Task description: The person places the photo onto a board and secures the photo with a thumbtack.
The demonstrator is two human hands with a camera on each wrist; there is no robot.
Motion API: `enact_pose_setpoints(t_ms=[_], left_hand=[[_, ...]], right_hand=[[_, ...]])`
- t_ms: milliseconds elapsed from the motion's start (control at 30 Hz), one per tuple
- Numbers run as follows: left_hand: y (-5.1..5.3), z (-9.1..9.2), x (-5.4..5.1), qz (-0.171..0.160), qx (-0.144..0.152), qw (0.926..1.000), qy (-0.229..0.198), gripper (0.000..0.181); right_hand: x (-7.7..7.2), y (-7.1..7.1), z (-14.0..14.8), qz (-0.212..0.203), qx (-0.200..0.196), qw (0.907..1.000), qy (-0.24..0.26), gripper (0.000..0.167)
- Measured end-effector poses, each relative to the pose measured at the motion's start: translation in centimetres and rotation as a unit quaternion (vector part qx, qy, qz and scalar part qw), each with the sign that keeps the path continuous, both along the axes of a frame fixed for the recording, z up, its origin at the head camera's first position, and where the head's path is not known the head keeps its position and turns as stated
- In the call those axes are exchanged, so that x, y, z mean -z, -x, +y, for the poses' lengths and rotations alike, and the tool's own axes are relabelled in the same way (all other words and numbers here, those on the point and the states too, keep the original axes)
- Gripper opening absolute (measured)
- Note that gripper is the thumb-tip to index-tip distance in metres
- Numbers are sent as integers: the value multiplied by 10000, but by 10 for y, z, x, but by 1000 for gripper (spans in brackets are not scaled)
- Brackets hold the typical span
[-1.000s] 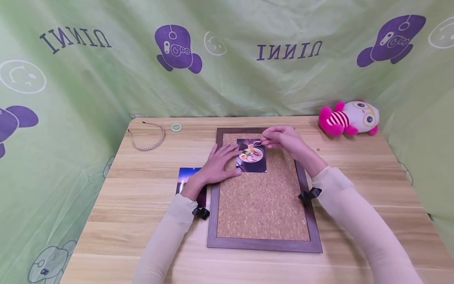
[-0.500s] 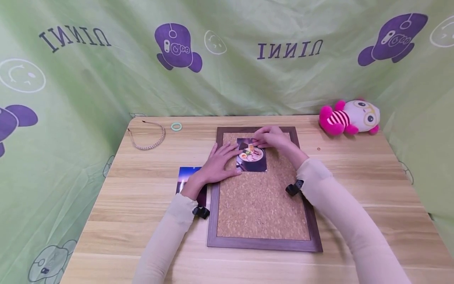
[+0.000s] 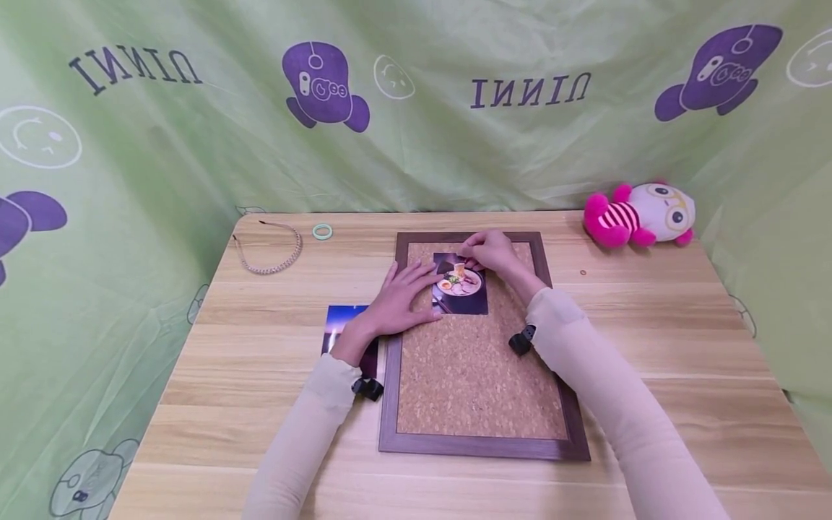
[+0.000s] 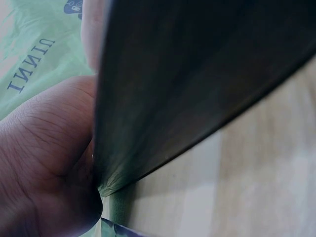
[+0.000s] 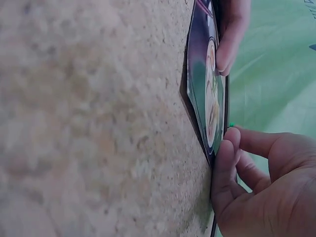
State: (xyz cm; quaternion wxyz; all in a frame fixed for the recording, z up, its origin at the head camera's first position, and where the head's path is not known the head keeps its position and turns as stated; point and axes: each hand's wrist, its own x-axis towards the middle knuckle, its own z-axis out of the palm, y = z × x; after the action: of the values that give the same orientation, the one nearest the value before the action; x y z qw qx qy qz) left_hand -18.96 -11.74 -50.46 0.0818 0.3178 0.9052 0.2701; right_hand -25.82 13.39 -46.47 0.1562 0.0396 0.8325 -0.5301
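Observation:
A photo of a ramen bowl (image 3: 459, 284) lies on the upper part of a cork board (image 3: 477, 375) with a dark wooden frame. My left hand (image 3: 401, 300) rests with spread fingers over the board's left edge, fingertips and thumb on the photo's left side. At the photo's top edge, my right hand (image 3: 492, 254) pinches a small green push pin (image 5: 231, 124); only a bit of it shows past the fingertips in the right wrist view. There, the photo's near edge stands slightly off the cork. The left wrist view mostly shows the frame's dark side.
Another photo (image 3: 342, 321), blue and dark, lies partly under my left wrist. A headband (image 3: 269, 271) and a mint-green ring (image 3: 322, 232) lie at the back left. At the back right are a pink-and-white plush toy (image 3: 640, 215) and a tiny brownish ring (image 3: 583, 273).
My right hand has moved left from beside the photo's upper right corner to its top edge, the forearm following. The left hand and photo have stayed in place.

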Motion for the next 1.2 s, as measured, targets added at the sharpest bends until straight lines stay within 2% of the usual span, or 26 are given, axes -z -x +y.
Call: enact_pose_setpoints(t_ms=[333,567,633,667,733,833,967,1067,1200], left_hand=[[0,0,-1,50,10,10000,-46,77],[0,0,-1,79,22,10000,-55,77],[0,0,0,87,23,9999,-52,77],[-1,0,0,85,26,9999,-53,77],[-1,0,-1,72,28,10000,-53,77],[-2,0,-2,60,12,10000,-70,78],[-2,-1,-3,96,-26,9999,-72,78],[-1,0,-2,99,-20,9999,-52,77],[-2,0,-1,85,-18,9999,-55,77]], right_hand=[[-4,1,-3,42,41,9993,-381,19],[-1,5,-7,-19,199,9913,-1299,21],[0,4,-7,21,235,9897,-1411,22],[4,8,-6,48,244,9897,-1412,21],[5,7,-6,101,296,9883,-1491,21],[19,16,-4,168,355,9839,-1743,17],[14,11,-10,340,495,9764,-2075,18],[0,-1,-17,476,611,9735,-2153,20],[3,2,-18,415,698,9711,-2242,18]])
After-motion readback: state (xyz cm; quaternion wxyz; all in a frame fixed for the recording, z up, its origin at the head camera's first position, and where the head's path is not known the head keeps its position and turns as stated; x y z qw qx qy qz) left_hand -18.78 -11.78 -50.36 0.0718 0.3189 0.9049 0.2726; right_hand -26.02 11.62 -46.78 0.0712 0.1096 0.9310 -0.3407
